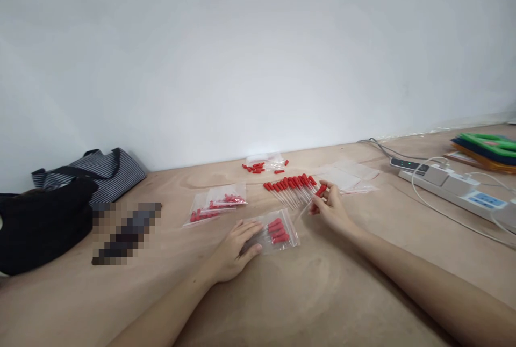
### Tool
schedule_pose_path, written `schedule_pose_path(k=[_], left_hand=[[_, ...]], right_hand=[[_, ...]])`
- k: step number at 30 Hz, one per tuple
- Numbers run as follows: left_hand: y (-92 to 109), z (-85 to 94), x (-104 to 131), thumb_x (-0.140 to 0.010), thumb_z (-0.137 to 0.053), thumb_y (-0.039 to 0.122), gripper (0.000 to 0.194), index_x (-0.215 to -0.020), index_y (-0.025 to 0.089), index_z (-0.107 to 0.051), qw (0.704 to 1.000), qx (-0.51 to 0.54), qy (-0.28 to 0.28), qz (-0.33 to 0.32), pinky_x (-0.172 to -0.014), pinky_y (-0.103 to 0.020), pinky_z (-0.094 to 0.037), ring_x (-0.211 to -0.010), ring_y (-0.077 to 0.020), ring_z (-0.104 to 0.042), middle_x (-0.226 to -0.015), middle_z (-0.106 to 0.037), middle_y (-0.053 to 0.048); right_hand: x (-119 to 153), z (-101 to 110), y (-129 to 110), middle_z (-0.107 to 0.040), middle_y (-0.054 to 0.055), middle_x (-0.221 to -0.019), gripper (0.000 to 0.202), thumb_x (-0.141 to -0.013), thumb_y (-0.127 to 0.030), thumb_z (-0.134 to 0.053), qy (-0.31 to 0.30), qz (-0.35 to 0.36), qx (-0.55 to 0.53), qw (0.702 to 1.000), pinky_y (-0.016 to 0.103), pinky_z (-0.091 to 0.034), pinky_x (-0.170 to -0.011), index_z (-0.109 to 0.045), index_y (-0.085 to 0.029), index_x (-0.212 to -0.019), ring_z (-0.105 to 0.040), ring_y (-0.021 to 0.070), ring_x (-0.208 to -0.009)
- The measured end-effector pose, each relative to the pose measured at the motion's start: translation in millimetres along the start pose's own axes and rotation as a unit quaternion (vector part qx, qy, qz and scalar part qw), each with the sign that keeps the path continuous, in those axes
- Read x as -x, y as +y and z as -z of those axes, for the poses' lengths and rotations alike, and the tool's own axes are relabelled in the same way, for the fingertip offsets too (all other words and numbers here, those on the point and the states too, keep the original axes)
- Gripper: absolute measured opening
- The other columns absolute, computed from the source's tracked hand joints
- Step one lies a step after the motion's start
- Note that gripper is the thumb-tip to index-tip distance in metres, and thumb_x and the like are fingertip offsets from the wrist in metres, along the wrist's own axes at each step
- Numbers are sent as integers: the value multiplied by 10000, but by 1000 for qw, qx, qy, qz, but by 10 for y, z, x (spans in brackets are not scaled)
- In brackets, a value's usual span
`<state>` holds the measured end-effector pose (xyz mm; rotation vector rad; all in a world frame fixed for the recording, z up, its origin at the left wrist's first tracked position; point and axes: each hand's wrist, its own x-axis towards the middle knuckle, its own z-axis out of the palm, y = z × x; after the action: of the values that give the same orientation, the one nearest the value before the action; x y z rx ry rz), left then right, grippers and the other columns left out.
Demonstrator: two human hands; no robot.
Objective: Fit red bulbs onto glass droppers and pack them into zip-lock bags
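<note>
My left hand (237, 247) lies with flat fingers and the thumb apart on the left end of a clear zip bag (264, 240). Inside that bag are several droppers with red rubber bulbs (278, 230). My right hand (328, 207) pinches one glass dropper (321, 190) by its red bulb, the thin tube slanting down to the left. Just left of it a row of droppers (288, 186) lies side by side, bulbs pointing away from me. Farther left, filled zip bags (215, 206) overlap one another.
Loose red bulbs (257, 168) lie by a clear bag (266, 159) near the wall. Flat zip bags (349, 175) lie beyond my right hand. A power strip (455, 188) with cables is at right, near stacked coloured frames (486, 148). A striped bag (100, 175) and black cloth (48, 223) are left.
</note>
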<state>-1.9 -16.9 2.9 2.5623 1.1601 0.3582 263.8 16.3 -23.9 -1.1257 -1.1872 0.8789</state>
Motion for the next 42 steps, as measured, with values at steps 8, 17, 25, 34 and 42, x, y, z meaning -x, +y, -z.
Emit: schedule_pose_path(k=[8, 17, 25, 34, 42], left_hand=[[-6, -10, -5, -845, -426, 317, 436, -1261, 196, -379, 1000, -16, 8, 0, -1040, -465, -226, -1222, -222, -354, -1303, -439, -68], [43, 22, 1, -813, -473, 300, 478, -1267, 199, -359, 999, -16, 36, -11, -998, -456, -304, -1171, -240, -423, -1262, -480, -90], [26, 1, 3, -812, -471, 284, 498, -1278, 179, -334, 999, -18, 40, -16, -984, -466, -320, -1170, -251, -424, -1258, -483, -102], [-19, -41, 12, -811, -475, 298, 505, -1281, 197, -320, 998, -1, 59, -13, -998, -450, -307, -1162, -234, -430, -1265, -472, -89], [12, -6, 7, -808, -476, 305, 468, -1251, 203, -367, 999, 12, 40, -8, -1000, -457, -297, -1162, -246, -428, -1232, -505, -81]], right_hand=[[35, -207, 97, -477, -59, -678, 389, -684, -307, -566, 59, -57, -137, 987, 305, -527, -522, -278, -250, -940, -561, 124, -536], [217, -377, -1, -527, -86, -547, 314, -714, -391, -553, -84, -118, -160, 976, 234, -451, -404, -315, -228, -837, -546, 104, -421], [180, -447, 29, -340, -148, -351, 325, -758, -491, -483, -249, -106, -28, 962, 152, -158, -245, -367, -209, -871, -290, 49, -220], [140, -414, 67, -416, -101, -374, 350, -814, -358, -451, -274, -134, 23, 952, 168, -212, -284, -466, -141, -1089, -343, 61, -262], [145, -507, 99, -534, -50, -571, 111, -749, -272, -527, -170, -118, 66, 976, 166, -263, -261, -465, -180, -743, -354, 35, -296]])
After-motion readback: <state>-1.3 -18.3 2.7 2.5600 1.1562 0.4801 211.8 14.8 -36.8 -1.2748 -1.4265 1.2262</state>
